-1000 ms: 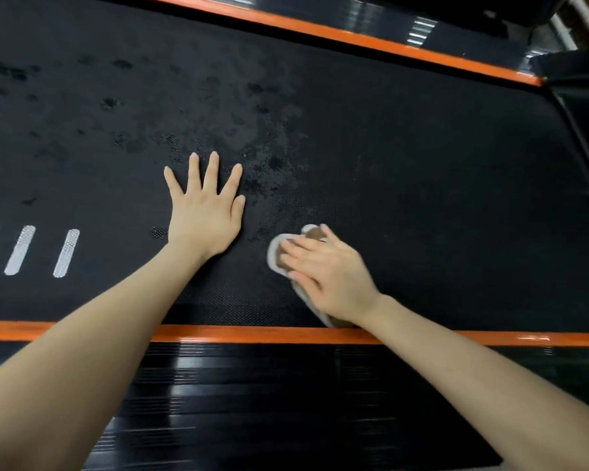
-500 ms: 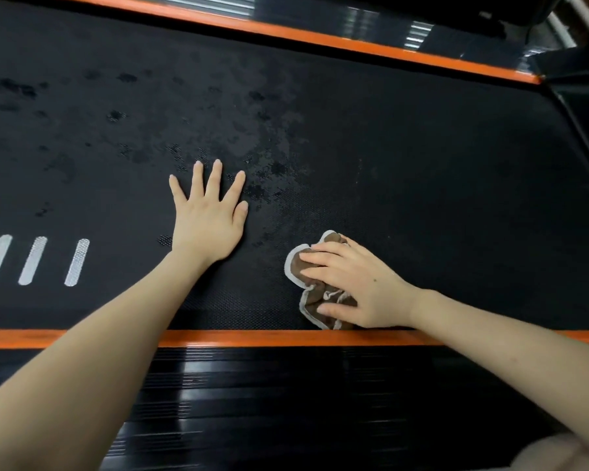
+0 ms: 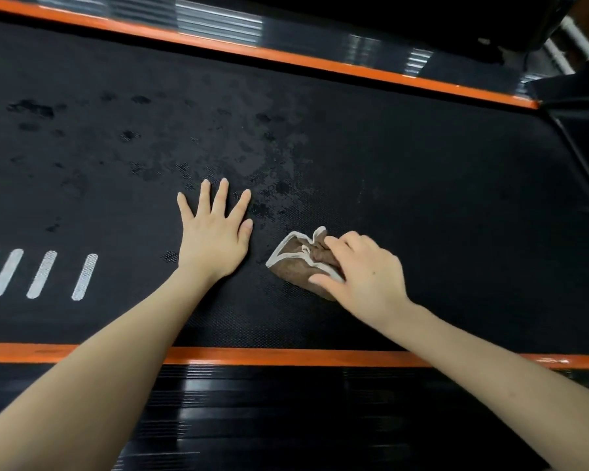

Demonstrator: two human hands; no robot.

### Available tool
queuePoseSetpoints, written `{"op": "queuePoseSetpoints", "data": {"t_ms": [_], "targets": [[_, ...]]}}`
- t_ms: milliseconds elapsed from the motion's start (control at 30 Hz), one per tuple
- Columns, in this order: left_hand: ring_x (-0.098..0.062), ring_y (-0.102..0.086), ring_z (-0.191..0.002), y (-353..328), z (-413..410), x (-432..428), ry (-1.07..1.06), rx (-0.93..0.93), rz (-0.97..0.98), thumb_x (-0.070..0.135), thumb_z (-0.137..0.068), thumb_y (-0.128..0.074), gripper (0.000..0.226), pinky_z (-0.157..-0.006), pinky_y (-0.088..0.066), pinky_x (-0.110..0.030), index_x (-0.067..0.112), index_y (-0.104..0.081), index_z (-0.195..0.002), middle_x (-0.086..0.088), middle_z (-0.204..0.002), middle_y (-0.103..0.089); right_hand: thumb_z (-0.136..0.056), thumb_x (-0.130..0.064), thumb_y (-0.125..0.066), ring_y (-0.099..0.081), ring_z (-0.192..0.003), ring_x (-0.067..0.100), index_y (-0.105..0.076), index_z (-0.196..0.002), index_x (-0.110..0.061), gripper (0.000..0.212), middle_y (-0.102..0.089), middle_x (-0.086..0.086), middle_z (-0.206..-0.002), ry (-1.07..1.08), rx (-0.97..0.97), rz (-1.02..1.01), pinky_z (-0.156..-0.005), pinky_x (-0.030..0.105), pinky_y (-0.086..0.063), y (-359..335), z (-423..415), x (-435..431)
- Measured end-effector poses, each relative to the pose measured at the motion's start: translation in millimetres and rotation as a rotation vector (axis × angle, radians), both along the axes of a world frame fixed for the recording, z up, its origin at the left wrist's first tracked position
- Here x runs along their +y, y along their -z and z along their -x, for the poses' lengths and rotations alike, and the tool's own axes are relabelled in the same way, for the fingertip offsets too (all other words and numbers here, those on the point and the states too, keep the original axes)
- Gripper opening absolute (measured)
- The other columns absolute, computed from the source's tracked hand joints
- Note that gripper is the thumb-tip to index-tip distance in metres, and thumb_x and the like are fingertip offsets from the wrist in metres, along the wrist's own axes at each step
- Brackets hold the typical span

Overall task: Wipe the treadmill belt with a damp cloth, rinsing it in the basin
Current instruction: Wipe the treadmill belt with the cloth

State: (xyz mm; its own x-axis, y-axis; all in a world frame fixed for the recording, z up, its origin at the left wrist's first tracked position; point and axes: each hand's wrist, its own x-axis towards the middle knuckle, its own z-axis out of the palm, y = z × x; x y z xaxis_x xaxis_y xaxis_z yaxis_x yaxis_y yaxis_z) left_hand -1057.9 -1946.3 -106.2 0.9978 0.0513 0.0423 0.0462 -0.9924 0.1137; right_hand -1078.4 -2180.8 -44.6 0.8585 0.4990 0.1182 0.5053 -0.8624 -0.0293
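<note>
The right hand [image 3: 364, 277] has its fingers curled over a bunched brown cloth [image 3: 293, 266] with a pale hem, thumb pinching its nearer edge, and presses it onto the treadmill belt [image 3: 439, 198] a little beyond the near orange stripe [image 3: 286, 355]. The left hand [image 3: 215, 239] lies flat and spread on the belt at about the same remove from that stripe, fingers straight and holding nothing, apparently as a brace. The likeliest trouble, as I judge it, comes from the cloth being wadded. Only a small lump of it meets the textured belt, so strokes may leave unwiped strips between passes, and a loose hem could fold under and drag. The cloth may also be loaded with grime by now and smear rather than lift, and no basin is in view to rinse it in. Weight on the braced palm could let the belt creep lengthwise if it runs free, and the dark wet blotches [image 3: 262, 209] farther beyond the stripe look slick enough for a palm to slide on. The belt is black and finely dimpled, with patchy damp marks across its middle and four white dashes [image 3: 41, 273] at much the same distance beyond the stripe as the hands. A second orange stripe [image 3: 320, 64] bounds the belt on the side opposite the near one. On the person's side of the near stripe runs a glossy ribbed black side rail [image 3: 286, 419]. Little of the room shows.
</note>
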Motion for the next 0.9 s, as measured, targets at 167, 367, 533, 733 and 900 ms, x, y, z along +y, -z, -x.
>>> {"op": "queuePoseSetpoints", "data": {"t_ms": [167, 367, 533, 733, 900], "targets": [[-0.039, -0.011, -0.143, -0.4, -0.2, 0.4, 0.001, -0.007, 0.007, 0.05, -0.091, -0.004, 0.066, -0.11, -0.004, -0.064, 0.026, -0.028, -0.148, -0.015, -0.155, -0.021, -0.077, -0.062, -0.061, -0.056, -0.099, 0.014, -0.057, -0.111, -0.027, 0.049, -0.061, -0.011, -0.103, 0.129, 0.144, -0.079, -0.084, 0.033, -0.037, -16.2, -18.8, -2.6], [-0.04, -0.014, -0.142, 0.8, -0.1, 0.9, 0.001, -0.026, 0.026, 0.049, -0.092, -0.009, 0.064, -0.109, -0.005, -0.065, 0.025, -0.032, -0.146, -0.016, -0.154, -0.025, -0.069, -0.048, -0.072, -0.052, -0.092, 0.017, -0.052, -0.071, -0.019, 0.036, -0.056, -0.002, -0.094, 0.002, -0.012, -0.335, -0.103, 0.053, -0.033, 11.1, -16.6, -3.2], [-0.039, -0.012, -0.143, 1.0, -0.1, 0.6, -0.006, -0.009, 0.02, 0.05, -0.091, -0.009, 0.064, -0.11, -0.004, -0.063, 0.026, -0.03, -0.147, -0.014, -0.155, -0.022, -0.084, -0.055, -0.055, -0.044, -0.13, 0.026, -0.055, -0.128, -0.032, 0.049, -0.049, 0.004, -0.141, -0.236, 0.083, -0.256, -0.108, 0.051, -0.028, 33.6, 1.2, 7.2], [-0.038, -0.011, -0.143, 0.0, -0.6, 0.0, -0.01, -0.002, 0.023, 0.05, -0.09, -0.007, 0.065, -0.111, -0.003, -0.063, 0.027, -0.029, -0.147, -0.014, -0.155, -0.021, -0.094, -0.042, -0.048, -0.056, -0.106, 0.029, -0.066, -0.118, -0.029, 0.032, -0.061, 0.002, -0.125, -0.533, -0.072, -0.138, -0.077, 0.041, -0.046, 39.2, -32.9, -7.2], [-0.033, -0.004, -0.145, -3.9, -0.9, 2.6, -0.011, 0.041, 0.056, 0.054, -0.091, -0.009, 0.063, -0.112, 0.003, -0.059, 0.031, -0.025, -0.148, -0.009, -0.158, -0.014, -0.094, -0.038, -0.047, -0.054, -0.079, 0.026, -0.069, -0.112, -0.028, 0.03, -0.066, -0.002, -0.108, -0.438, -0.121, -0.213, -0.062, 0.036, -0.04, 45.5, -46.1, 6.0]]}}
